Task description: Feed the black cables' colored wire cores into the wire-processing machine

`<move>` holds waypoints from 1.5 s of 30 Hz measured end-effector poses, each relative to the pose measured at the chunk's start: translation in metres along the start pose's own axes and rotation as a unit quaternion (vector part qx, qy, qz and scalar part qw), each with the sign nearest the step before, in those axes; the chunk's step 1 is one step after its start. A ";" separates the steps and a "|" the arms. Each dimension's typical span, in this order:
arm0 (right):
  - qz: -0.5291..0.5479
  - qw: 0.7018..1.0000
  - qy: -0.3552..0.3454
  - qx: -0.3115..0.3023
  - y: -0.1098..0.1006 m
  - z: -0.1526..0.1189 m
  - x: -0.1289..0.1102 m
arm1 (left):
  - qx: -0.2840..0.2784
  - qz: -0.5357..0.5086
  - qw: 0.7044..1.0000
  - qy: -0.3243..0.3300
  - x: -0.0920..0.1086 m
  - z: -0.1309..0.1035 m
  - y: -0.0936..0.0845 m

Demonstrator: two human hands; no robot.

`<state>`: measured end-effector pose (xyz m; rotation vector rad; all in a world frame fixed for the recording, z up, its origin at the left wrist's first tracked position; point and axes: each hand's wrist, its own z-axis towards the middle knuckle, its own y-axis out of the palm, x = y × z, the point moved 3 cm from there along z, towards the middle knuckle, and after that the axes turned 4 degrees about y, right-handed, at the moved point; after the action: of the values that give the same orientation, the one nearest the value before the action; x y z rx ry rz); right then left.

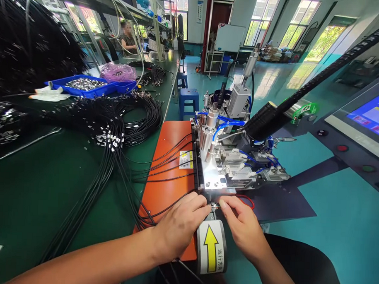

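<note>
Both hands meet at the near end of a metal machine (pixel 211 174). My left hand (pixel 182 220) is closed, its fingers pinched by a small metal fitting (pixel 214 206); a black cable (pixel 175 203) runs up to it. On the fitting's right side, my right hand (pixel 242 224) has thumb and index finger pressed together, and what they hold is too small to name. Just below the fingers is a rounded guard (pixel 212 246) with a yellow arrow. Several black cables cross the orange plate (pixel 170 145) to the machine's edge.
Bundled black cables (pixel 104 168) lie on the green table (pixel 35 186), with blue trays (pixel 85 86) behind. A black flexible arm (pixel 319 63) slants over the machine. At right stands a control panel (pixel 357 152). A blue stool (pixel 189 101) and a seated person (pixel 127 40) are farther back.
</note>
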<state>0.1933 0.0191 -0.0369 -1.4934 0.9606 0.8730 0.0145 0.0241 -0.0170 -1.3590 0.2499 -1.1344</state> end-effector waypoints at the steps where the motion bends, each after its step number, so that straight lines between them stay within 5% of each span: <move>1: 0.001 1.000 -0.002 0.001 0.000 -0.001 0.000 | 0.002 0.001 1.000 0.000 0.000 0.000 0.000; 27: -0.055 0.998 -0.019 0.038 0.005 0.000 0.007 | 0.007 0.015 1.000 0.014 0.000 0.001 -0.002; 36: 0.002 0.998 0.057 -0.005 0.005 0.000 0.009 | 0.022 0.022 0.999 0.020 0.000 0.002 -0.002; 45: -0.025 1.000 0.013 0.013 0.016 -0.001 0.008 | 0.015 0.012 1.000 -0.006 -0.003 -0.001 0.002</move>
<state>0.1821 0.0163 -0.0506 -1.5043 0.9458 0.8034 0.0140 0.0252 -0.0204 -1.3322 0.2385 -1.1067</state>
